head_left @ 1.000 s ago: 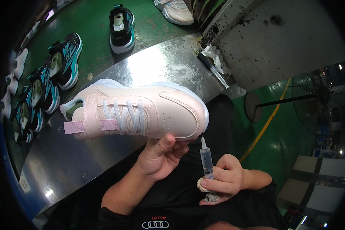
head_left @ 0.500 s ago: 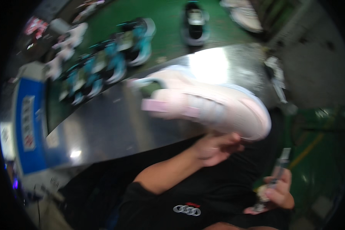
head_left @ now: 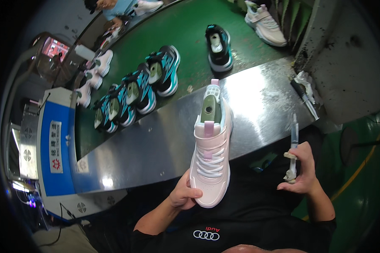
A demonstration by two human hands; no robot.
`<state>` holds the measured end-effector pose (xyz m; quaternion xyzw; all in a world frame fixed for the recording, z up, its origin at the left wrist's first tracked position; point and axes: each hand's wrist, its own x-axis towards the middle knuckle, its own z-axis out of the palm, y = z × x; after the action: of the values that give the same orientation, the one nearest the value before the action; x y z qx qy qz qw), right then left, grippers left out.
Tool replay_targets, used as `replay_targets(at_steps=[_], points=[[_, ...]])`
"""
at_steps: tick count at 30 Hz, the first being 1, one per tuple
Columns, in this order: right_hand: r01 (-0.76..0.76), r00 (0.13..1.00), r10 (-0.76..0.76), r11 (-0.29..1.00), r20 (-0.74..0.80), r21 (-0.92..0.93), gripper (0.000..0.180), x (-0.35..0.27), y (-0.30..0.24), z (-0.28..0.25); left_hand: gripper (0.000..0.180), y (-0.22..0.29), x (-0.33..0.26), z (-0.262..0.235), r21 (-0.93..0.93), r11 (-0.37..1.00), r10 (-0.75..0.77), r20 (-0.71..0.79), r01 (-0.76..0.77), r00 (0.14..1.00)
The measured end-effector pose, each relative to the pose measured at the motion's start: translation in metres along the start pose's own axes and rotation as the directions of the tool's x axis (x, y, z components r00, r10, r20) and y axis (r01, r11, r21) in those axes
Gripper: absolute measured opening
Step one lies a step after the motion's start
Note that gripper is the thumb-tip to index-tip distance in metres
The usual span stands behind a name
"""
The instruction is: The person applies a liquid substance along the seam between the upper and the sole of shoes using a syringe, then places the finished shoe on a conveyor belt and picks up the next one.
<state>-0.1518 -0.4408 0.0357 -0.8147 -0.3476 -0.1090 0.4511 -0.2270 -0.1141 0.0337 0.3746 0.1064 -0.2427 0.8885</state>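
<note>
A pale pink sneaker (head_left: 207, 179) with white laces lies toe toward me, and my left hand (head_left: 182, 193) grips it by the toe, thumb on the upper. Inside its collar is a green shoe last (head_left: 208, 110). The heel end reaches over the steel ledge. On the right, my right hand (head_left: 305, 162) holds a clear syringe (head_left: 294, 133) upright, tip pointing away from me. Whitish wrapping surrounds the syringe's finger flange and plunger end. The syringe and the sneaker are well apart.
A steel ledge (head_left: 156, 139) borders a green belt (head_left: 185, 63). Several black-and-teal shoes (head_left: 145, 90) stand on the belt, pale pink ones farther off. A black-handled tool (head_left: 302, 95) and crumpled white material lie at the ledge's right end. A blue-and-white machine (head_left: 55, 143) stands left; another person (head_left: 109, 10) is behind.
The sneaker has turned from lying crosswise to pointing its toe at me, and moved left and nearer. My right hand has risen with the syringe. Belt shoes appear shifted in the view.
</note>
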Motion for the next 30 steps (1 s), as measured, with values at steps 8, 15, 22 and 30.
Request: replay_targets(at_steps=[8,15,22,30], points=[[-0.054,0.999,0.054,0.996,-0.004,0.067,0.077,-0.004,-0.007,-0.007,0.05,0.062,0.206,0.034,-0.061,0.978,0.202,0.033,-0.2,0.979],[-0.091,0.995,0.094,0.992,-0.031,0.086,0.075,-0.007,-0.002,-0.022,0.027,0.089,0.23,0.028,0.416,0.898,0.128,0.068,-0.144,0.99],[-0.049,0.998,0.055,0.987,-0.035,0.156,0.076,-0.002,0.012,-0.019,0.098,0.123,0.279,0.007,0.971,0.182,0.717,-0.025,-0.153,0.697],[-0.083,0.996,0.089,0.982,-0.03,0.17,0.075,-0.004,0.018,-0.021,0.079,0.148,0.306,0.015,0.742,0.428,0.71,0.077,-0.516,0.7]])
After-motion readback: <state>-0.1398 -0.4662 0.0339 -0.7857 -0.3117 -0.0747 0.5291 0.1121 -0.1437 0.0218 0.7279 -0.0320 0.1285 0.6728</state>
